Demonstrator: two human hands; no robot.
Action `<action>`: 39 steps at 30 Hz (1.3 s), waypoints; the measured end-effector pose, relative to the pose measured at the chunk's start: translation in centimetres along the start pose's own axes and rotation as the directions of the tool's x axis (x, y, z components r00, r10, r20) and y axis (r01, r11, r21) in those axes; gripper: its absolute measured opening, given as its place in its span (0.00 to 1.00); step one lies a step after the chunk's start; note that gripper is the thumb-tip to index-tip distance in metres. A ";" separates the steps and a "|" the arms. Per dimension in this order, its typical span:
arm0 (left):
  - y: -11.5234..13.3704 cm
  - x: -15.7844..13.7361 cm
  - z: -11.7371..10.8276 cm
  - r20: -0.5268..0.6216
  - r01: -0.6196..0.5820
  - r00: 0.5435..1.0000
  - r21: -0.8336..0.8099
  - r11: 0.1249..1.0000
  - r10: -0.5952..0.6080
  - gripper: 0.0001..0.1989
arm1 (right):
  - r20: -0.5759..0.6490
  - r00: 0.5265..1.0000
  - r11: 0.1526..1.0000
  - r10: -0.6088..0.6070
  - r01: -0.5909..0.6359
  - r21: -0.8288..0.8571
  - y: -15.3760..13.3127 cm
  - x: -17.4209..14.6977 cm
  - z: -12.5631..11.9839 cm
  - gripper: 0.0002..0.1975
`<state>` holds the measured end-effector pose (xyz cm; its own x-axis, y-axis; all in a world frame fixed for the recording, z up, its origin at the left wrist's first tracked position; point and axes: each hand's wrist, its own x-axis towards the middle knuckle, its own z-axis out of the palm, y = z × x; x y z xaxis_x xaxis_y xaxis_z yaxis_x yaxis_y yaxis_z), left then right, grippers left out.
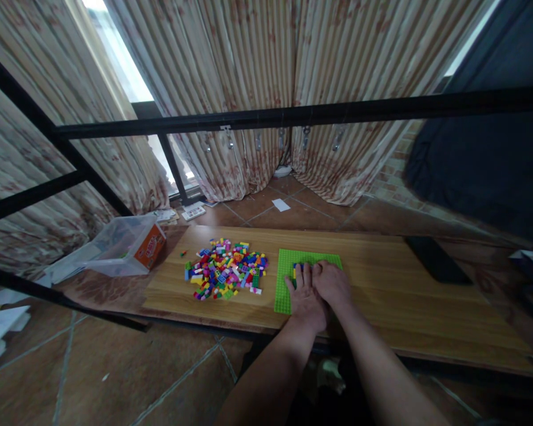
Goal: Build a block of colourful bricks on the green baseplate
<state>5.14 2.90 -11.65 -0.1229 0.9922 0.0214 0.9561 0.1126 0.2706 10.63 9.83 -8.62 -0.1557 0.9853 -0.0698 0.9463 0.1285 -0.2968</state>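
Note:
A green building-brick baseplate (283,284) lies on the wooden board in front of me. My left hand (305,296) rests over it with the fingers spread, fingertips touching a few blue and yellow toy bricks (295,269) on the plate. Close against it, my right hand (332,283) is bent over the plate's right part, its fingers curled together. Whatever those fingers hold, if anything, is hidden. To the left of the plate spreads a pile of loose, many-coloured toy bricks (226,269).
A clear plastic box (119,245) with an orange label stands left of the board (382,296). A dark flat slab (437,260) lies toward the board's right end. Beyond the board runs a black metal bar (266,120) before curtains. White paper (281,205) lies on the tiled floor.

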 end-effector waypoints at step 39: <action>-0.2 -0.5 -3.1 0.048 0.034 0.999 -0.164 0.986 -0.027 0.37 | 0.022 1.000 0.998 0.016 -0.017 0.060 0.3 0.4 -0.3 0.19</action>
<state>4.16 2.22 -8.78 -0.1353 0.9903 -0.0319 0.8949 0.1360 0.4251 10.93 10.30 -8.43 -0.1467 0.9846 -0.0951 0.9299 0.1045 -0.3526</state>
